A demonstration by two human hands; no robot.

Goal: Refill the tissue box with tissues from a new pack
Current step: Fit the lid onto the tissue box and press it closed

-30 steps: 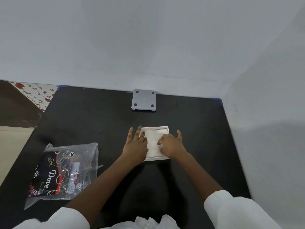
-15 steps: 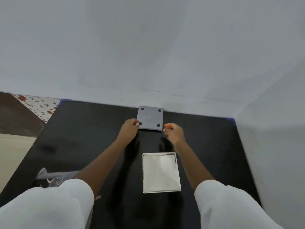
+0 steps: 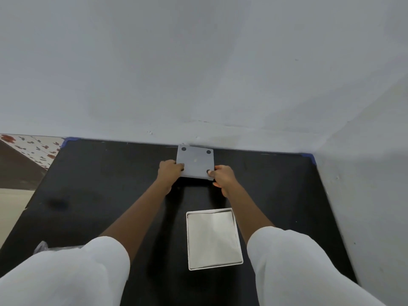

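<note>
**Both hands on the grey base plate, filled tissue box waiting nearer the person**

The white square open-topped tissue box (image 3: 214,239) stands on the black tabletop (image 3: 99,184) close to the person, between the two white sleeves, and a flat stack of white folded tissues (image 3: 212,236) fills it nearly to the rim. At the far edge of the table, against the pale wall, lies the grey square plastic base plate (image 3: 195,161) with its dark round feet facing up.

The left hand (image 3: 170,171) pinches the plate's near-left corner, fingers curled over the edge. The right hand (image 3: 223,176) grips the near-right corner, thumb on top beside a foot.

The plate looks thin, stiff and light, so a corner pinch from each side should lift it without flex; its smooth face may slip, so the edges are the surer hold. It probably has to be set squarely over the box. The tissues are soft and easily rumpled, so pressing down gently would matter. A corner of a clear plastic pack (image 3: 42,247) peeks out by the left sleeve.
</note>
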